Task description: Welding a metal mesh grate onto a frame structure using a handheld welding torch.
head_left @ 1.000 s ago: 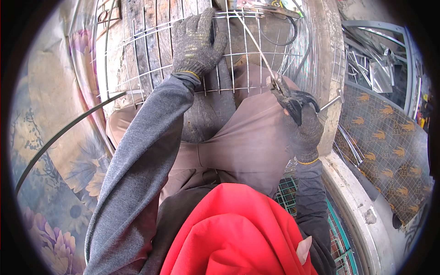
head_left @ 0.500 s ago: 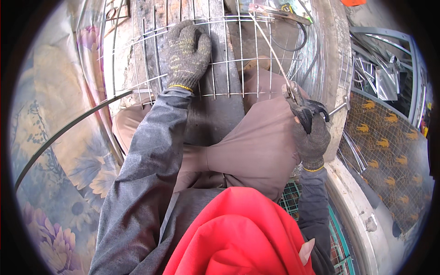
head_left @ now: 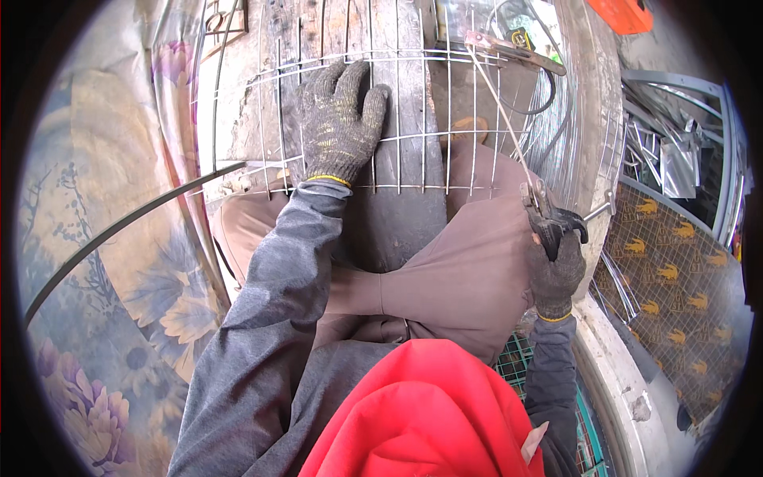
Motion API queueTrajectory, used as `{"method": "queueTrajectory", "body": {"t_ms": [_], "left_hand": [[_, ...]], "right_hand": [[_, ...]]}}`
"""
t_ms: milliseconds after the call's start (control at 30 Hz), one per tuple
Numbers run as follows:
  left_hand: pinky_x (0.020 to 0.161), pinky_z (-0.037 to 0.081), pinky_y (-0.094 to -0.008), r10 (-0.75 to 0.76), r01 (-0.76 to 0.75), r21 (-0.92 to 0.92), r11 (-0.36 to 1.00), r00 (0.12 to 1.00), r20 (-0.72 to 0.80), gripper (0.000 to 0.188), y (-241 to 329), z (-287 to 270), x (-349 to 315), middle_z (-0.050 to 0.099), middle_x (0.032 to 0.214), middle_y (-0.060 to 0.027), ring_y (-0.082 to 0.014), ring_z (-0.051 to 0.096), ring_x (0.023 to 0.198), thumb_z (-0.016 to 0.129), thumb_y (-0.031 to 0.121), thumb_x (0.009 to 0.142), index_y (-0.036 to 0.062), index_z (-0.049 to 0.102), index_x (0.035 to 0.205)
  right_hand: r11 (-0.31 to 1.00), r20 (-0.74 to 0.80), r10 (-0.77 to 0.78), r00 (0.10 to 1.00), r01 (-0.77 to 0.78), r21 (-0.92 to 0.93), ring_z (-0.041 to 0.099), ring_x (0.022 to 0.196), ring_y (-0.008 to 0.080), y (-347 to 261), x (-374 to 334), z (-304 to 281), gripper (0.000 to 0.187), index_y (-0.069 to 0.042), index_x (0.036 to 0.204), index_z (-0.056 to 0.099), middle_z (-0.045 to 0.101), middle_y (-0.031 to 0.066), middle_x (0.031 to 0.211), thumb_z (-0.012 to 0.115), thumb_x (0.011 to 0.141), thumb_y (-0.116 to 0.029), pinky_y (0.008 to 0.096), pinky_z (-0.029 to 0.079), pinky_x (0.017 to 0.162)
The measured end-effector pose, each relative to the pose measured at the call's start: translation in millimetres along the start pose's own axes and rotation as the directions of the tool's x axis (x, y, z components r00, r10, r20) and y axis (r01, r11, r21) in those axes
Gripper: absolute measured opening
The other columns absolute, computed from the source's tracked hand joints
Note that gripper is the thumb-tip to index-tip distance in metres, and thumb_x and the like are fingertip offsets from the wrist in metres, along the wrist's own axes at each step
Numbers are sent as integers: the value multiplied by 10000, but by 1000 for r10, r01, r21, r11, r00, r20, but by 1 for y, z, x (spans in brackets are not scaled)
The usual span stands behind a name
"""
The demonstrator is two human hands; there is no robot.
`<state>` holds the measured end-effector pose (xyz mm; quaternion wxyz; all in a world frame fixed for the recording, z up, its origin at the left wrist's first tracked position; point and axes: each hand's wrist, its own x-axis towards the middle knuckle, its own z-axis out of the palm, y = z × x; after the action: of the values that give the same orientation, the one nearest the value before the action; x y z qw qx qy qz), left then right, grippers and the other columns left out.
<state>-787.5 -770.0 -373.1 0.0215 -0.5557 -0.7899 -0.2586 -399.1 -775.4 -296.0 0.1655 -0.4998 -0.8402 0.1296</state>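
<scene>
A grid of thin metal wires (head_left: 424,140) lies over a dark, worn plank (head_left: 385,226) between my knees. On it, toward the left side, my gloved left hand (head_left: 343,123) rests palm down, fingers stretched out and somewhat apart. My gloved right hand (head_left: 556,274) is wrapped round a black-handled welding electrode holder (head_left: 548,222) beside my right knee. From its jaws a long thin welding rod (head_left: 505,111) slants up and left. The rod's far end appears close to the pinkish end of a flat metal clamp-like piece (head_left: 517,54) at the grid's far right.
A dark curved bar (head_left: 127,226) reaches in from the left over a flower-patterned sheet (head_left: 87,278). Bundled shiny wires (head_left: 576,119) and a black cable (head_left: 534,103) lie to the right. Farther right are metal scraps (head_left: 677,167) and a brown patterned sheet (head_left: 668,294). Red cloth (head_left: 421,413) covers the near middle.
The whole view has shifted, so everything sits slightly lower and farther right. My left fingers look a little more spread; my right hand keeps its hold on the electrode holder.
</scene>
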Motion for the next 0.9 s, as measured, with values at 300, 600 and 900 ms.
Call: {"method": "queueTrajectory", "body": {"t_ms": [300,600,900], "left_hand": [[1133,366,-535,-7,6,14,1000,999,34,524,2,0,3,577,1392,-225,-415,516,1305,668,442,948,117,650,1359],[1130,364,-540,8,-8,29,1000,1000,12,528,1,4,0,574,1402,-211,-415,503,1315,665,441,946,131,643,1374],[1131,360,-564,45,-44,30,999,999,-29,496,-5,10,1,609,1334,-217,-414,541,1279,668,432,927,113,670,1306]], "right_hand": [[1000,-28,-29,999,29,6,728,789,377,7,-4,2,463,55,1130,667,737,199,949,849,839,-255,434,575,695],[996,-72,-78,994,74,-57,713,742,408,14,-9,7,502,42,1120,680,728,206,929,885,806,-292,461,574,652],[990,-24,-136,990,137,32,719,817,353,-15,18,4,478,-49,1192,723,732,138,981,856,804,-295,442,577,697]]}}
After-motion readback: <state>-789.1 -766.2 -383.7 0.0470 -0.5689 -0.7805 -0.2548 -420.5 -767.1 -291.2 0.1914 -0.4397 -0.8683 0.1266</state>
